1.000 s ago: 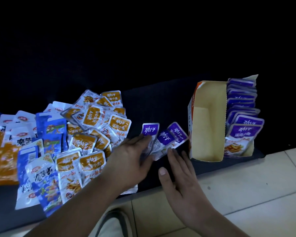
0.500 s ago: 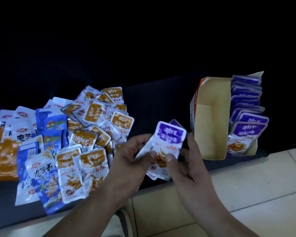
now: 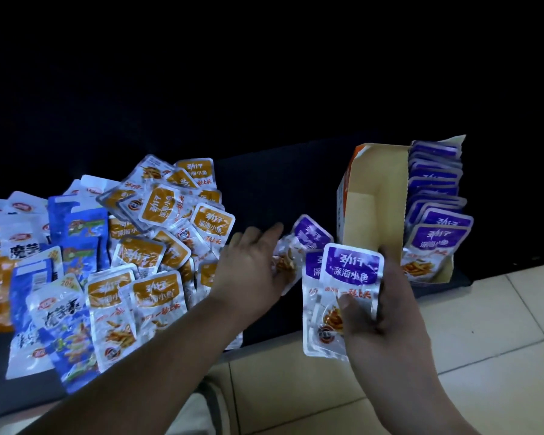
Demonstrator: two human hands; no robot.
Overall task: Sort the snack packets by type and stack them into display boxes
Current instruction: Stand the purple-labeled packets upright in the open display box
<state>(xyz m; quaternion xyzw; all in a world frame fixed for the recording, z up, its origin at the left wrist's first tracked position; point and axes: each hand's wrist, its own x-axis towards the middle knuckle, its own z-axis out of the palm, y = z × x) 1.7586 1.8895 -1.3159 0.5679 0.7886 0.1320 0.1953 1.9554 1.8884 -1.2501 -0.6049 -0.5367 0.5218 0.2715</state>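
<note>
Now the right hand is closed round a small stack of shiny purple-and-silver snack packets, thumb on the front and fingers behind, and the stack stands up with its purple end on top. The left hand is apart from it, off to the left, with straight fingers on one loose purple packet that lies on the dark mat; I cannot see its thumb. What matters most to me is the tall brown cardboard display box. It sits just past the right hand and a bit to the right, very near the top of the stack, and its long side runs away from me. The right hand is much nearer to it than the left. A row of purple packets fills the right part of the box, and the left part is bare card. I think the stack should go in next, the same way up as the row. The near edge of the box and the front packet that leans out could get in the way. Further left, a big heap of orange packets and some blue packets wait on the mat, well apart from the box.
</note>
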